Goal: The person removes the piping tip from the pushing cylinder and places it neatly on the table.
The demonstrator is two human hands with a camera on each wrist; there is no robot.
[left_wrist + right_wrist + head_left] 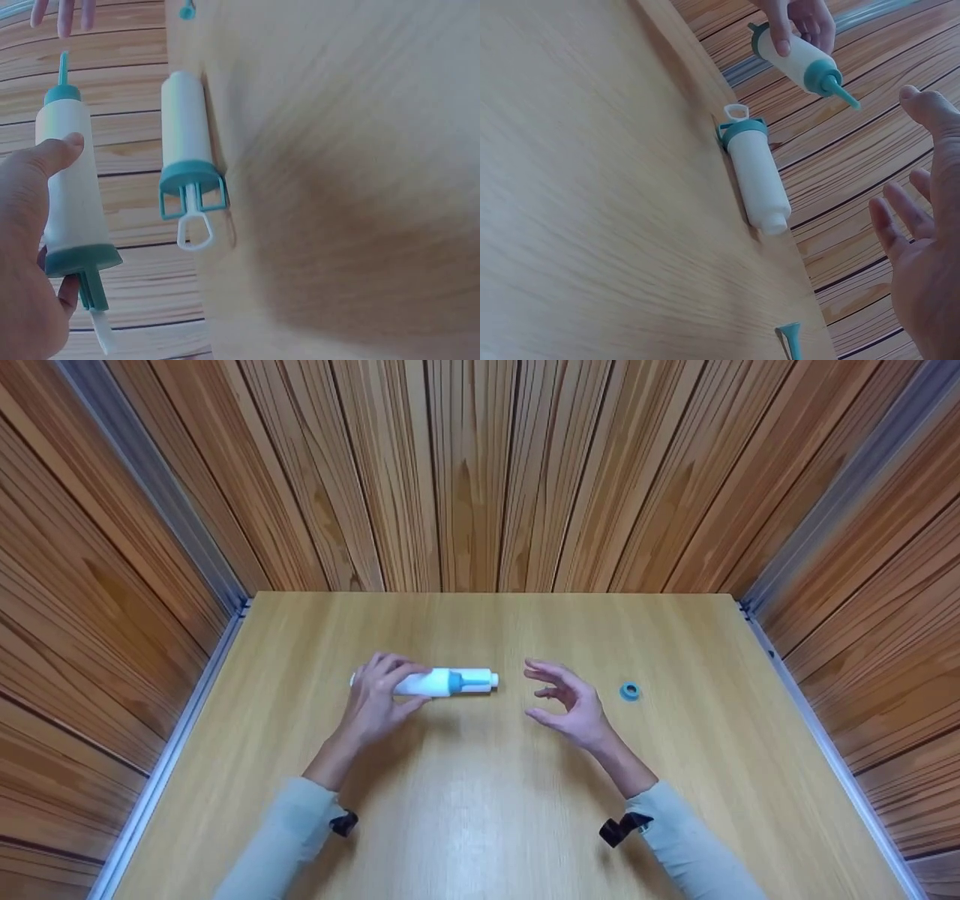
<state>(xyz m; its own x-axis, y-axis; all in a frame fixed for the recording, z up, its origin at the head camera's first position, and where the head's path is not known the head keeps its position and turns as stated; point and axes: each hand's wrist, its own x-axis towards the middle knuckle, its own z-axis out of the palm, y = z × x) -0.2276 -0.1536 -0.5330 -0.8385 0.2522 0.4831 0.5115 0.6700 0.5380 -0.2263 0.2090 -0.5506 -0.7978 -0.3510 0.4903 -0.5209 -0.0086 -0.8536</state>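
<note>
1. While your left hand [375, 694] grips the held dispenser [427, 683], its thumb lies along the white barrel and a fingertip sits under the teal flange [82, 260].
2. Held dispenser: raised above the surface [480, 840], teal collar [823, 73] and slim nozzle [845, 94] fitted, tip aimed toward your right.
3. Lying dispenser [184, 124]: on its side on the surface, beyond and below the one you hold; teal end cap [185, 172] on, white neck [774, 223] bare of any nozzle.
4. Your right hand [576, 706]: fingers spread and gently curved, thumb apart, nothing held. It faces the nozzle tip across a gap, not touching.
5. Loose teal piece [630, 697]: farthest right on the surface, beyond your right hand; ring-like from overhead, probably the other nozzle.
6. Step, as judged: nozzle work, with the held dispenser presented to your free hand. Whether you're fitting or removing, you can't tell from this.
7. Next move likely calls for bringing thumb and fingers in around the collar, left grip firm on the barrel, no sideways load on that thin tip.
</note>
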